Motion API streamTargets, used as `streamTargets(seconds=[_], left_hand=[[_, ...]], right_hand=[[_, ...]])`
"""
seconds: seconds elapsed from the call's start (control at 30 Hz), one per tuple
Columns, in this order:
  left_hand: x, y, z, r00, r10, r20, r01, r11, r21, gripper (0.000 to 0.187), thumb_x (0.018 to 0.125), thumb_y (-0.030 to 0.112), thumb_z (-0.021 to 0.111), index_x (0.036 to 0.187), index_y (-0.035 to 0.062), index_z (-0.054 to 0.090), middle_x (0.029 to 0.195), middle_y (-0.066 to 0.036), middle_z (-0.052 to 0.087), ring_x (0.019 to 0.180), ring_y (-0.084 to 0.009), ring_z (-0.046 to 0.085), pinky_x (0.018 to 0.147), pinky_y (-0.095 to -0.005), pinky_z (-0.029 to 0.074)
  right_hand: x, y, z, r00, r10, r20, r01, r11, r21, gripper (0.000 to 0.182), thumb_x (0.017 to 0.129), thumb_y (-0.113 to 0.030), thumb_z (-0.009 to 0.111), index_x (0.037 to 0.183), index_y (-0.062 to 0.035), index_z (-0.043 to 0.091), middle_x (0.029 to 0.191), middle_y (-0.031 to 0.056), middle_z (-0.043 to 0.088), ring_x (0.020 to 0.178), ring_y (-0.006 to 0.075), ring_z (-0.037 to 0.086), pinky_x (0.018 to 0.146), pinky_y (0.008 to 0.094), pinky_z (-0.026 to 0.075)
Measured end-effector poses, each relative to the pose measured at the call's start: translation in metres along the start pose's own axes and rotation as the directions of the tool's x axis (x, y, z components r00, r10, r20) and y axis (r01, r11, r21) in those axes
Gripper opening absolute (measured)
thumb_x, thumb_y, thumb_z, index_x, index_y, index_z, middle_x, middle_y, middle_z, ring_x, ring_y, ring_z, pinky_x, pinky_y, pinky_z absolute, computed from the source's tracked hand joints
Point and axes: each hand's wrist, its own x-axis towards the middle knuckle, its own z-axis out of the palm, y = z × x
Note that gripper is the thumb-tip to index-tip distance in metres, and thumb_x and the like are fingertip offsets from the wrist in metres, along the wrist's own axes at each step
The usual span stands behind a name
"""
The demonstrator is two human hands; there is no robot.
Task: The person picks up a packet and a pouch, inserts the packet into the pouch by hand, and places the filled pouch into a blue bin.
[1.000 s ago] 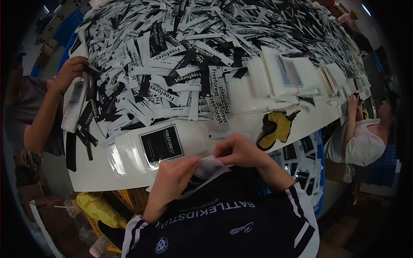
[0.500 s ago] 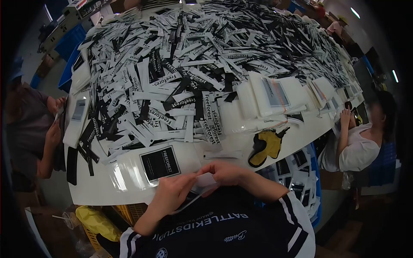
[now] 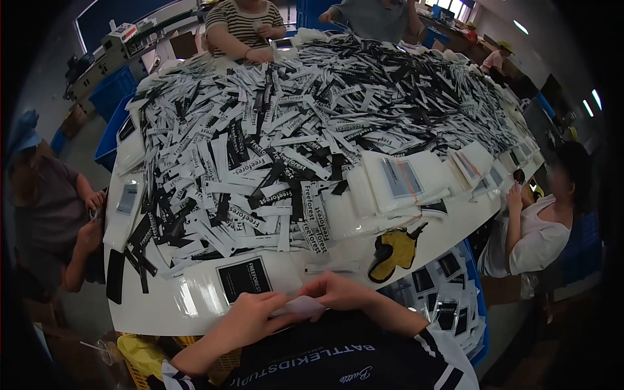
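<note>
Close to my body at the table's front edge, my left hand and my right hand are closed on a translucent whitish bag between them. What the bag holds cannot be made out. Just beyond my left hand lies a stack of clear bags with a black FREEFOREST label. A thin white packet rests on the table past my right hand. Farther right are yellow and black gloves.
A large heap of black and white Freeforest packets covers the table. Stacks of clear bags stand to its right. A blue bin of filled bags is at the lower right. Several people surround the table.
The camera view has tilted up, showing more people across the table. My hands have shifted slightly on the bag, which now lies flatter between them.
</note>
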Motion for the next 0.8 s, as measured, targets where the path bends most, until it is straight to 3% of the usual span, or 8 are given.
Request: streamTargets(seconds=[0.1, 0.17, 0.27, 0.3, 0.5, 0.6, 0.73, 0.8], left_hand=[[-0.011, -0.013, 0.003, 0.999, -0.042, -0.006, 0.042, 0.999, 0.004, 0.018, 0.078, 0.018, 0.068, 0.083, 0.0021, 0.061, 0.069, -0.012, 0.059, 0.056, -0.0269, 0.06, 0.049, -0.0313, 0.046], [-0.014, -0.018, 0.003, 0.975, -0.214, -0.059, 0.208, 0.974, -0.089, 0.016, 0.078, 0.016, 0.066, 0.083, 0.0014, 0.062, 0.07, -0.013, 0.06, 0.056, -0.0274, 0.059, 0.048, -0.0305, 0.046], [-0.013, -0.014, 0.012, 0.988, -0.123, -0.089, 0.106, 0.978, -0.179, 0.013, 0.079, 0.013, 0.064, 0.084, 0.0012, 0.063, 0.07, -0.013, 0.06, 0.054, -0.0277, 0.059, 0.047, -0.03, 0.045], [-0.013, -0.015, 0.012, 0.989, -0.118, -0.087, 0.101, 0.979, -0.178, 0.013, 0.079, 0.013, 0.064, 0.084, 0.0012, 0.063, 0.07, -0.013, 0.06, 0.054, -0.0277, 0.059, 0.047, -0.03, 0.045], [0.002, -0.014, 0.01, 0.998, -0.042, -0.04, 0.041, 0.999, -0.03, 0.01, 0.08, 0.011, 0.062, 0.085, 0.0016, 0.062, 0.071, -0.013, 0.06, 0.058, -0.0291, 0.06, 0.049, -0.0313, 0.047], [0.009, -0.029, 0.024, 0.997, -0.001, -0.075, -0.006, 0.995, -0.103, 0.009, 0.082, 0.011, 0.06, 0.082, 0.002, 0.062, 0.067, -0.014, 0.056, 0.056, -0.0273, 0.056, 0.049, -0.0311, 0.044], [0.006, -0.038, 0.055, 0.967, 0.158, -0.198, -0.14, 0.985, 0.1, 0.008, 0.083, 0.009, 0.057, 0.084, 0.0022, 0.061, 0.074, -0.014, 0.06, 0.062, -0.0282, 0.06, 0.053, -0.035, 0.047], [0.007, -0.045, 0.073, 0.956, 0.19, -0.223, -0.188, 0.982, 0.032, 0.012, 0.079, 0.012, 0.063, 0.087, 0.0029, 0.062, 0.077, -0.011, 0.062, 0.062, -0.0272, 0.06, 0.054, -0.0344, 0.049]], right_hand=[[-0.007, -0.003, 0.008, 0.988, -0.057, -0.141, 0.066, 0.996, 0.059, 0.026, 0.08, -0.011, 0.065, 0.102, 0.0015, 0.061, 0.087, 0.0053, 0.063, 0.075, 0.0101, 0.06, 0.066, 0.0227, 0.051], [-0.006, 0.005, 0.011, 0.856, -0.423, -0.299, 0.356, 0.9, -0.254, 0.022, 0.081, -0.011, 0.064, 0.099, 0.0019, 0.062, 0.082, 0.0055, 0.063, 0.069, 0.0089, 0.057, 0.063, 0.0219, 0.047], [0.0, 0.016, 0.019, 0.835, -0.525, -0.163, 0.393, 0.777, -0.492, 0.015, 0.083, -0.015, 0.062, 0.088, -0.0007, 0.064, 0.07, 0.0055, 0.058, 0.06, 0.0093, 0.051, 0.054, 0.024, 0.039], [0.004, 0.013, 0.028, 0.778, -0.593, -0.206, 0.472, 0.769, -0.432, 0.013, 0.083, -0.013, 0.063, 0.081, 0.0003, 0.064, 0.064, 0.0056, 0.054, 0.055, 0.0111, 0.046, 0.051, 0.0258, 0.036], [0.009, 0.033, 0.017, 0.736, -0.616, -0.281, 0.498, 0.773, -0.392, 0.01, 0.083, -0.01, 0.062, 0.085, -0.0009, 0.066, 0.065, 0.0064, 0.057, 0.057, 0.0119, 0.05, 0.052, 0.0257, 0.039], [0.002, 0.026, 0.009, 0.709, -0.655, -0.259, 0.469, 0.713, -0.521, 0.012, 0.082, -0.009, 0.063, 0.091, -0.0021, 0.067, 0.071, 0.0071, 0.061, 0.062, 0.0108, 0.055, 0.055, 0.0252, 0.043], [-0.014, 0.012, -0.008, 0.716, -0.659, -0.23, 0.466, 0.697, -0.545, 0.017, 0.079, -0.007, 0.065, 0.096, -0.0049, 0.067, 0.078, 0.0088, 0.065, 0.066, 0.0146, 0.06, 0.06, 0.0255, 0.046], [-0.042, -0.001, -0.013, 0.848, -0.502, -0.171, 0.269, 0.684, -0.678, 0.022, 0.076, -0.007, 0.067, 0.098, -0.0085, 0.068, 0.082, 0.011, 0.066, 0.07, 0.0201, 0.063, 0.063, 0.0275, 0.048]])
